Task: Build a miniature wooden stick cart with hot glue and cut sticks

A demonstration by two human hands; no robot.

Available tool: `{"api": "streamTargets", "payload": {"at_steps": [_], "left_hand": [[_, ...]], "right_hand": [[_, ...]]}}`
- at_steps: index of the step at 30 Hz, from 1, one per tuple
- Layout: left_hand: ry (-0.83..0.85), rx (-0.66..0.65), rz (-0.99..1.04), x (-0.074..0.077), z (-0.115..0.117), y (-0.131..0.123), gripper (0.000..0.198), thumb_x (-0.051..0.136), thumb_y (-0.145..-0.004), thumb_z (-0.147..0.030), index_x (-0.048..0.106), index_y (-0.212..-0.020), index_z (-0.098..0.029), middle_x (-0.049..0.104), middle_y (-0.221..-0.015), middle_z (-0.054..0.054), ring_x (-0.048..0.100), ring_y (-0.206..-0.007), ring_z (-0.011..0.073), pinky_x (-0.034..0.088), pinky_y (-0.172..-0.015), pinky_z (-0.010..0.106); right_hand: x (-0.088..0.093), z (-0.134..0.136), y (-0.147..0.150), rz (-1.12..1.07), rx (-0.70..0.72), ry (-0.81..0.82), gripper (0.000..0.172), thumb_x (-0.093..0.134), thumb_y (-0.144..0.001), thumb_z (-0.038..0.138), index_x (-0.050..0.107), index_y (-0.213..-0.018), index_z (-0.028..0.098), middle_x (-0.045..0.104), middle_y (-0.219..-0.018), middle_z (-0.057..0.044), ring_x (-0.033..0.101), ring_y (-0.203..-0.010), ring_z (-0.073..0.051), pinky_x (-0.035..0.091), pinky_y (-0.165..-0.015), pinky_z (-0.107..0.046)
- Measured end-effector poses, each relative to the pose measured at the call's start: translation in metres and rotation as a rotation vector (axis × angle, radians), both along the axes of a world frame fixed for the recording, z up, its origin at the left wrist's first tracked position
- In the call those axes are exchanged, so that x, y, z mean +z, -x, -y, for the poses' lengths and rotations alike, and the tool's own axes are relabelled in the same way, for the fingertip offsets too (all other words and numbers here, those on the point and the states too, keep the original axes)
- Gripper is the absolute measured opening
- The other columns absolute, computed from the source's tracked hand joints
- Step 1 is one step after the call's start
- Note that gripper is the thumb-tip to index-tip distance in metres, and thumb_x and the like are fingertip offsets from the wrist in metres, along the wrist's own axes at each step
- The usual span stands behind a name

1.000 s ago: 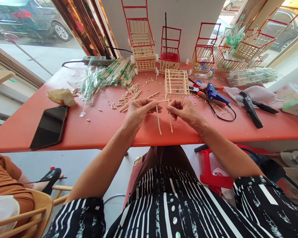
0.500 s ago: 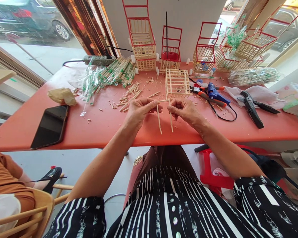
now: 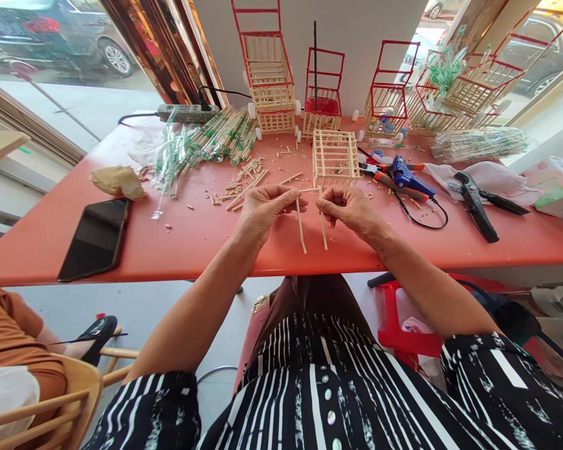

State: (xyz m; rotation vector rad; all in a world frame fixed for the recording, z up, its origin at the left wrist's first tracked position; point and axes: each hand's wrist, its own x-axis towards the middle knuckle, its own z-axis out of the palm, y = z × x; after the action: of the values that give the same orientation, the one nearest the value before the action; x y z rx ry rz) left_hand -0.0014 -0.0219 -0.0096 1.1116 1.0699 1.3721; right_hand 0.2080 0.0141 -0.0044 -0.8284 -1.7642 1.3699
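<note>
Pinching a three-sided stick frame [image 3: 301, 224] between both hands, over the near part of the table [image 3: 206, 244]. Gripping its upper left corner with the left hand [image 3: 263, 209], pressing thumb and forefinger together on the wood and showing other fingertips just behind it. Nipping the top of the right leg with the right hand [image 3: 351, 211], squeezing it between thumb and forefinger and curling the remaining fingers inward. Stretching the short crossbar from one set of fingers to the other, and letting both legs slant down below the fingers, toward the body. Leaving contact of the lower ends with the table unclear.

Keeping the same pinch as a second ago, moving neither hand noticeably nor turning the frame. Shifting the whole view very slightly since then, showing the phone [image 3: 94, 239] and the red-trimmed stick carts [image 3: 273, 98] a touch farther right; changing almost nothing over the last half second.

Leaving that phone lying well to the left of the fingers. Having loose stick pieces [image 3: 252, 169] scattered just beyond the left fingers, and a small slatted stick box [image 3: 335, 155] standing just beyond the right ones. Having a blue glue gun [image 3: 406, 178] lying right of the fingers. Facing plastic-wrapped sticks [image 3: 220, 134] beyond the fingers to the left.
</note>
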Motion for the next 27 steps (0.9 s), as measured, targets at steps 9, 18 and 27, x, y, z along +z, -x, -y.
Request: {"api": "streamTargets", "payload": {"at_steps": [9, 18, 27], "left_hand": [[0.019, 0.012, -0.003, 0.001, -0.0002, -0.0003, 0.036, 0.093, -0.073, -0.048, 0.079, -0.081, -0.016, 0.085, -0.083, 0.012, 0.081, -0.074, 0.0209, 0.059, -0.076, 0.03], [0.023, 0.007, -0.01, -0.0006, -0.0008, 0.0006, 0.043, 0.095, -0.071, -0.053, 0.079, -0.084, -0.016, 0.085, -0.085, 0.012, 0.082, -0.077, 0.022, 0.06, -0.079, 0.031], [0.0, 0.002, 0.007, -0.0012, -0.0011, 0.0002, 0.04, 0.095, -0.072, -0.051, 0.079, -0.083, -0.016, 0.085, -0.083, 0.011, 0.082, -0.075, 0.0217, 0.06, -0.076, 0.031]], "right_hand": [[-0.0006, -0.0001, -0.0003, 0.006, -0.005, -0.002, 0.062, 0.087, -0.078, 0.076, 0.062, -0.076, 0.019, 0.06, -0.066, 0.003, 0.056, -0.057, -0.009, 0.049, -0.05, -0.022], [-0.0005, 0.0004, 0.0, 0.003, -0.007, 0.01, 0.062, 0.088, -0.078, 0.076, 0.062, -0.077, 0.019, 0.06, -0.065, 0.002, 0.056, -0.056, -0.009, 0.049, -0.05, -0.022], [-0.0018, -0.0006, -0.0004, -0.001, -0.006, 0.008, 0.062, 0.088, -0.077, 0.076, 0.062, -0.078, 0.019, 0.06, -0.065, 0.002, 0.056, -0.056, -0.009, 0.048, -0.049, -0.023]]}}
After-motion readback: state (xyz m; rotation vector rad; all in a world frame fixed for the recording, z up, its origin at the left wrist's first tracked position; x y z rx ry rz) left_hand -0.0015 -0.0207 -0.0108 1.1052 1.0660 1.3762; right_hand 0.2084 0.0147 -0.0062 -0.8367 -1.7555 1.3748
